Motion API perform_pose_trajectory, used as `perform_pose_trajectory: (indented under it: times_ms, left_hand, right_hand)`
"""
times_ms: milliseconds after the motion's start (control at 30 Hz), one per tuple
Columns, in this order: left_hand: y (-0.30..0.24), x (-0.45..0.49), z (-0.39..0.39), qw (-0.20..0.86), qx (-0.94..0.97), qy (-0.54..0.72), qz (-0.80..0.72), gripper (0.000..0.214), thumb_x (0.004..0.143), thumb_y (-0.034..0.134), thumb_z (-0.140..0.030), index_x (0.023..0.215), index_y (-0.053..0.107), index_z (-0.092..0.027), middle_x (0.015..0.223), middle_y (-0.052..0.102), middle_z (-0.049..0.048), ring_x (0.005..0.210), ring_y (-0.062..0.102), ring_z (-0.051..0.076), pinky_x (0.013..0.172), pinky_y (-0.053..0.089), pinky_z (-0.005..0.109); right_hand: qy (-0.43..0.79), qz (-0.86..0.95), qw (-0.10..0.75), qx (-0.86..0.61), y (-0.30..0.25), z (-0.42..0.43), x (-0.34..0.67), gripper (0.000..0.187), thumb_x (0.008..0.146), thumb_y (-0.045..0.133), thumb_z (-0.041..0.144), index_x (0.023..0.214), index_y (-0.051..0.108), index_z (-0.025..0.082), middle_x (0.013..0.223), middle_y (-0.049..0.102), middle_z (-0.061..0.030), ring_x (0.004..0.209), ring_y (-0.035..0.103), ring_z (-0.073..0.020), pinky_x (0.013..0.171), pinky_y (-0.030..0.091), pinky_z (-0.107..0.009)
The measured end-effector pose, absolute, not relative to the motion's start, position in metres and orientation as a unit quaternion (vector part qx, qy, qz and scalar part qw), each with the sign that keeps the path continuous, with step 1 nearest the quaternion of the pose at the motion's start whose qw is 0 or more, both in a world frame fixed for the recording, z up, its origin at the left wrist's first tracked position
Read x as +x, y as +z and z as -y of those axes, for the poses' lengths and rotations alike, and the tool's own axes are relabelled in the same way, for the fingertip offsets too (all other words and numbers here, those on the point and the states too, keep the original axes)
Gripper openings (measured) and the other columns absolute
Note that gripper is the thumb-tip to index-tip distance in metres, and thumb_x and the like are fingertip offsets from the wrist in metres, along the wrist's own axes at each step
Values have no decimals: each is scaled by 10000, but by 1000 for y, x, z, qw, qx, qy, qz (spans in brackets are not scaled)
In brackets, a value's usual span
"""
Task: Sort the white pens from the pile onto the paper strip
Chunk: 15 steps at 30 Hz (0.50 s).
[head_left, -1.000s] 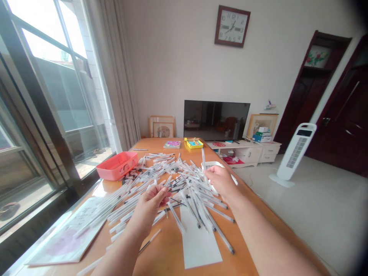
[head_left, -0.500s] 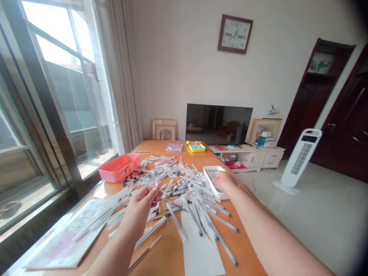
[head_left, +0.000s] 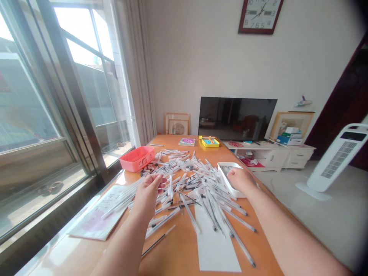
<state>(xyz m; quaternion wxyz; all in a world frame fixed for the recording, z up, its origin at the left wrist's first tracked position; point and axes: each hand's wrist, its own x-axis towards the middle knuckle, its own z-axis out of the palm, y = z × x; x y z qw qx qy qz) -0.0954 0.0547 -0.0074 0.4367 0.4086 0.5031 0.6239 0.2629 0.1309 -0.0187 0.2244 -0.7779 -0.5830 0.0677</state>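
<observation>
Red bin, white tray flank pens, apparently touching both.

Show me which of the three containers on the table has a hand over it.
The white tray, the rightmost: the right hand is over it. The red box at left and the yellow box at the back have no hand over them.

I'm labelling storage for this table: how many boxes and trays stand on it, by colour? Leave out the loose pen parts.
Pinkish-red box: 1
White tray: 1
Yellow box: 1
Total: 3
</observation>
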Motion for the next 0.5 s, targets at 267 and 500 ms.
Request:
perform_pose_trajectory:
  times_ms: [267,500]
  left_hand:
    - [-3,-97,-56,383,403,617,-557,371,745,720,-495,896,661,-161,874,728,86,723,615,158,652,430,264]
    - [-5,-105,-60,346,383,625,-586,298,761,647,-384,937,672,-146,899,729,107,703,608,157,637,433,266]
  right_hand:
    - [107,657,337,-666,-9,-87,224,187,821,564,351,850,711,239,780,727,-23,722,630,-185,631,388,-260]
    - [186,743,285,-576,-8,-52,156,136,813,562,291,778,677,229,707,696,5,671,603,-158,601,363,-238]
